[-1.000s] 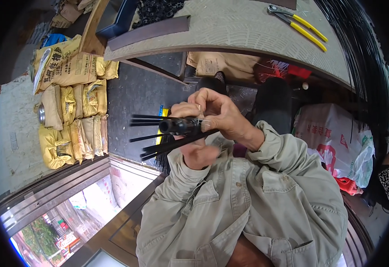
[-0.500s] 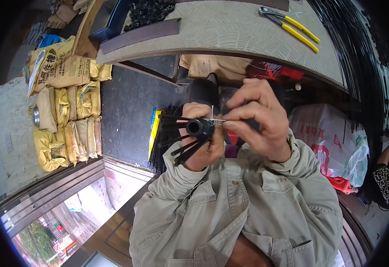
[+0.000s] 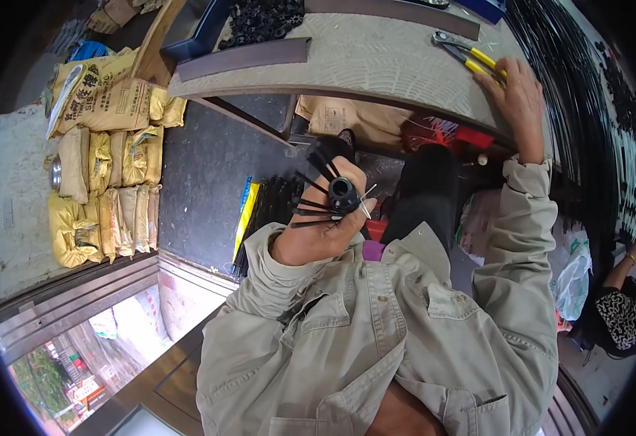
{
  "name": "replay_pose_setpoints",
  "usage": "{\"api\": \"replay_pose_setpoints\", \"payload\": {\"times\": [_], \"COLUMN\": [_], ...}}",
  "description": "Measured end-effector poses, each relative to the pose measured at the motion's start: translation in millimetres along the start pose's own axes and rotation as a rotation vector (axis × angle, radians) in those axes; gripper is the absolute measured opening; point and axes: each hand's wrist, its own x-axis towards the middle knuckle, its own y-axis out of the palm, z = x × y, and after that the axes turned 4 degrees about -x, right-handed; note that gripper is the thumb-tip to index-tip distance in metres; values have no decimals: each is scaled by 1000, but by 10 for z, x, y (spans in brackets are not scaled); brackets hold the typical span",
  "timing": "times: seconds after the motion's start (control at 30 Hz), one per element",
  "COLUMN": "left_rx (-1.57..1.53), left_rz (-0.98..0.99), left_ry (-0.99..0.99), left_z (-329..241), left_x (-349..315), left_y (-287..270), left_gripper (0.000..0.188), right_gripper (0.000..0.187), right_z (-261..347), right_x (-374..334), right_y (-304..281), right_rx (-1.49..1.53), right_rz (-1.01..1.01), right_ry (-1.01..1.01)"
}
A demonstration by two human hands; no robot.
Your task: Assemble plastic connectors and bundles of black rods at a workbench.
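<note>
My left hand [image 3: 309, 238] is closed around a black umbrella frame [image 3: 343, 196]. Its round hub faces up with a hole in the middle, and several thin black ribs fan out from it to the left. A thin silvery wire [image 3: 367, 202] sticks out at the hub's right side, near my left thumb. On the workbench at the upper right, my right hand [image 3: 519, 98] has its fingers and thumb around the yellow handles of a pair of pliers [image 3: 461, 49]. The pliers' dark metal jaws point to the upper left and lie on the bench top.
Small black parts [image 3: 260, 25] are heaped on the workbench [image 3: 376, 62] beside a blue bin [image 3: 200, 40]. Long black rods [image 3: 558, 80] lie along its right side. Yellow and brown sacks [image 3: 114, 167] are stacked at left. Another person's arm [image 3: 627, 269] shows at far right.
My right hand has left the wire at the hub and reached up and right to the pliers on the bench. My left hand has shifted slightly, still holding the umbrella frame.
</note>
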Motion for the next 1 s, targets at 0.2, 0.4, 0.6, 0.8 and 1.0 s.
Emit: {"api": "replay_pose_setpoints", "payload": {"times": [0.2,0.4,0.6,0.8,1.0], "left_rx": [-45,-19,-199,-120,-65], "left_rz": [-5,-23,20,28,-24], "left_ry": [61,64,37,142,214], "left_z": [51,10,79,80,97], "left_x": [-67,-95,-151,-191,-281], "left_y": [13,-44,-51,-11,7], "left_gripper": [23,21,14,27,43], "right_gripper": [32,12,37,38,31], "right_z": [-75,707,1070,1079,1087], "right_x": [-81,-486,-465,-300,-249], "right_y": [31,-534,-1005,-1196,-1269], "right_rx": [-77,1475,612,183,142], "right_rz": [88,550,408,195,187], "right_ry": [40,367,-387,-708,-805]}}
